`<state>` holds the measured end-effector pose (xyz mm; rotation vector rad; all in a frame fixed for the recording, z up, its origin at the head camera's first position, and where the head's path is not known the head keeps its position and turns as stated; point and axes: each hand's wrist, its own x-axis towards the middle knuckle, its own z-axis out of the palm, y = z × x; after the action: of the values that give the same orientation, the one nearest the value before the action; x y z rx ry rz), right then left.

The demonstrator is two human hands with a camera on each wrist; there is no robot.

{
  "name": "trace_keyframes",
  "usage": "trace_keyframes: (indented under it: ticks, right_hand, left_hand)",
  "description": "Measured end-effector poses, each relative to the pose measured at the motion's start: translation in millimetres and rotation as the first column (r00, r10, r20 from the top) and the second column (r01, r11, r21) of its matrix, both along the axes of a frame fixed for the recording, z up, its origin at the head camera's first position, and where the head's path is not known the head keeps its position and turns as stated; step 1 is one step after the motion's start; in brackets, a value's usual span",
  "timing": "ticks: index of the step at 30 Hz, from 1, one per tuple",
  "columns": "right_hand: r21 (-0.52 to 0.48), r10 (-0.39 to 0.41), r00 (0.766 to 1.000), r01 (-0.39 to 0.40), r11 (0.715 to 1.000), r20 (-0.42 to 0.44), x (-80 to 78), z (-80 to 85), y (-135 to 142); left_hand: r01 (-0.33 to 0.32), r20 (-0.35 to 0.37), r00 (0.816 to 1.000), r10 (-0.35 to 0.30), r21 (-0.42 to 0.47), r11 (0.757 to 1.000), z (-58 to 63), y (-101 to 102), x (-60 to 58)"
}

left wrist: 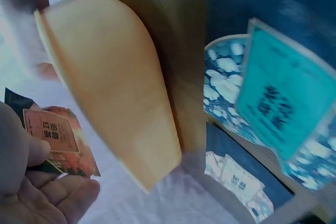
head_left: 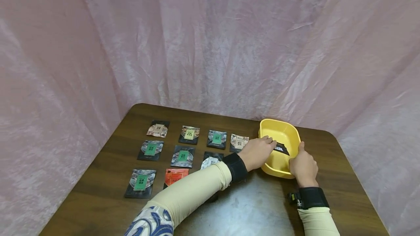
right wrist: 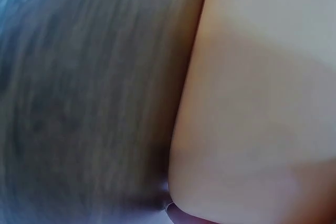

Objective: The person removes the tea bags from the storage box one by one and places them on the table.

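A flat dark sachet (head_left: 281,148) is pinched by my left hand (head_left: 257,154) over the yellow tub (head_left: 280,128). Up close in the left wrist view, the sachet (left wrist: 58,140) shows a red-orange front and label, with thumb and fingers on either side of it. My right hand (head_left: 303,168) grips the tub's right side, thumb up at the rim. The right wrist view is filled by the tub's wall (right wrist: 257,98) and dark wood grain; little of the hand shows there.
Several sachets lie in rough rows on the wooden table (head_left: 344,185), including a green-labelled one (head_left: 140,183) and a red one (head_left: 177,176). My left forearm passes over part of these rows. A pink curtain (head_left: 210,46) hangs behind the table.
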<state>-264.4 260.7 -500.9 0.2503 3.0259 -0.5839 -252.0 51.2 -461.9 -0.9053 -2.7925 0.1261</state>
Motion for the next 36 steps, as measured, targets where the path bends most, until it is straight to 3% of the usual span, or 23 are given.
trace_keyframes:
  ticks: [9, 17, 23, 29, 36]
  right_hand:
    - [0.004, 0.0, 1.0, 0.0, 1.0, -0.014, -1.1, 0.8, 1.0]
    - [-0.002, 0.003, 1.0, -0.003, 1.0, -0.011, -2.6, 0.0, 4.8]
    - [-0.021, 0.01, 1.0, -0.01, 1.0, 0.0, -2.8, 1.2, 3.1]
    - [-0.017, 0.0, 1.0, 0.0, 1.0, -0.004, -1.7, 3.3, 3.1]
    - [-0.023, 0.005, 1.0, -0.005, 1.0, 0.001, -0.3, 3.3, 2.2]
  left_hand:
    - [-0.011, 0.004, 1.0, 0.011, 0.059, 0.998, 12.1, -43.6, 44.9]
    - [-0.043, 0.069, 0.997, 0.041, 0.027, 0.999, -6.0, -73.8, 96.0]
    - [-0.071, 0.111, 0.992, 0.068, 0.028, 0.997, -17.2, -89.8, 126.1]
    - [-0.079, 0.13, 0.989, 0.077, 0.011, 0.997, -26.6, -96.3, 145.2]
    - [-0.071, 0.139, 0.988, 0.074, -0.026, 0.997, -32.0, -97.3, 151.7]
